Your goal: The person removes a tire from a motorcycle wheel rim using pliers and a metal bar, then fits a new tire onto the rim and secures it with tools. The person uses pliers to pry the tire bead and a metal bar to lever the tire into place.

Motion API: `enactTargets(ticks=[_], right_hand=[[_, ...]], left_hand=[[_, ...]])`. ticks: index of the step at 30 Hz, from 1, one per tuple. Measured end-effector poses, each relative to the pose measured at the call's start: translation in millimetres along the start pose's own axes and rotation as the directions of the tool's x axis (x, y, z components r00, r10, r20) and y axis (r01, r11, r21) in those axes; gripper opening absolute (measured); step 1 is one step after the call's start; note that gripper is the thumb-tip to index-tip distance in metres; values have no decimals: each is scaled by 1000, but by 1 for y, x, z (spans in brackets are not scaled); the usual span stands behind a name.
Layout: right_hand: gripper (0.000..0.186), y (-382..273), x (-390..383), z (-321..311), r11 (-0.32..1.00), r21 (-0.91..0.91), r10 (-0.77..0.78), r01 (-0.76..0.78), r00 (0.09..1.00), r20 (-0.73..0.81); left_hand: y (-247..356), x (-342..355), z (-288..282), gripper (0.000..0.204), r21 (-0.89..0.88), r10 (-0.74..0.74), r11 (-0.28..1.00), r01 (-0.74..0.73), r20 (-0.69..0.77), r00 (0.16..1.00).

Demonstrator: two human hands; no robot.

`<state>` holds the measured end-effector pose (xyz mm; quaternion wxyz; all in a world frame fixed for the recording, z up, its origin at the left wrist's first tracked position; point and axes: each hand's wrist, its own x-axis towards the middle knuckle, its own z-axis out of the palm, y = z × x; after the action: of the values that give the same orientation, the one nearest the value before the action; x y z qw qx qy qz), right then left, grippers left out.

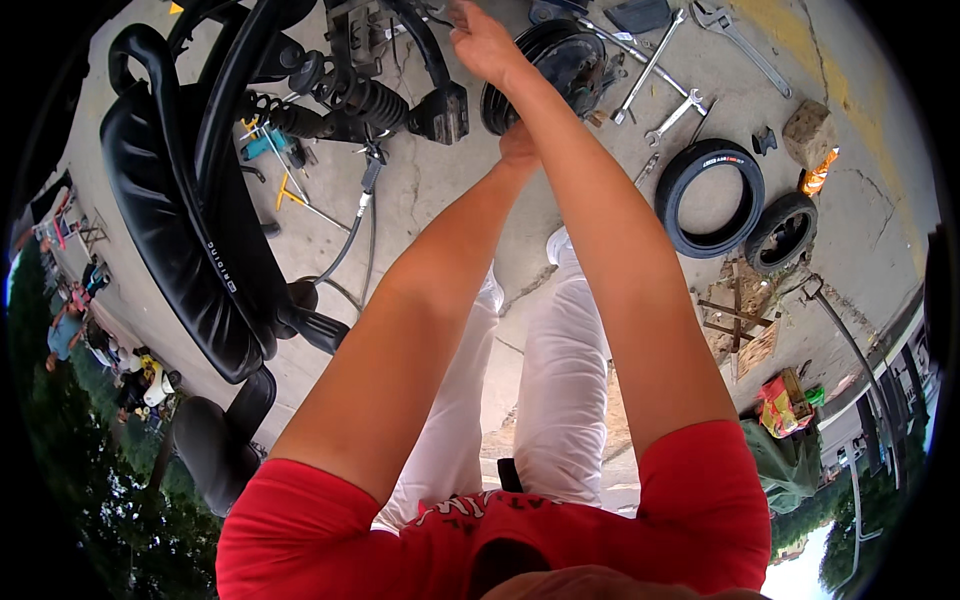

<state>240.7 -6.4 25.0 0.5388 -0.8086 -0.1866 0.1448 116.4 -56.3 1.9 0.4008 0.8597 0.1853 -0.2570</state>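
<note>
A small black wheel [497, 98] lies at the top middle, partly covered by my right forearm. At its lower edge is my left hand [520, 146], touching or nearly touching it; the forearm crossing in front hides the fingers. My right hand [482, 42] reaches past the wheel to the top edge, close to the vehicle's black frame [425, 45]. Its fingers are curled together, and what they hold, if anything, cannot be made out. Left of the hands, the vehicle shows coil springs [378, 100] and a long black padded seat [180, 205].
Wrenches [672, 118], an adjustable wrench [742, 52], a loose tire [672, 210] and a smaller tire [752, 250] lie at right. Beyond them sit a stone block [808, 132] and an orange packet [818, 172]. A hose [372, 215] and a teal power tool [262, 145] are at left.
</note>
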Motion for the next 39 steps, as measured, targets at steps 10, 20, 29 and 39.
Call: enactTargets(ticks=[10, 20, 29, 39], right_hand=[[40, 29, 67, 25, 978, 163, 8, -134, 797, 603], [48, 41, 58, 53, 531, 510, 331, -676, 720, 610], [50, 55, 87, 48, 683, 362, 472, -635, 761, 446], [29, 34, 35, -49, 818, 399, 409, -415, 906, 106]], left_hand=[[24, 2, -22, 85, -26, -283, 957, 288, 112, 952], [32, -12, -39, 70, -120, -225, 965, 233, 78, 971], [18, 11, -48, 73, -171, -346, 919, 356, 84, 934], [18, 16, -49, 70, -142, -390, 903, 405, 122, 913]])
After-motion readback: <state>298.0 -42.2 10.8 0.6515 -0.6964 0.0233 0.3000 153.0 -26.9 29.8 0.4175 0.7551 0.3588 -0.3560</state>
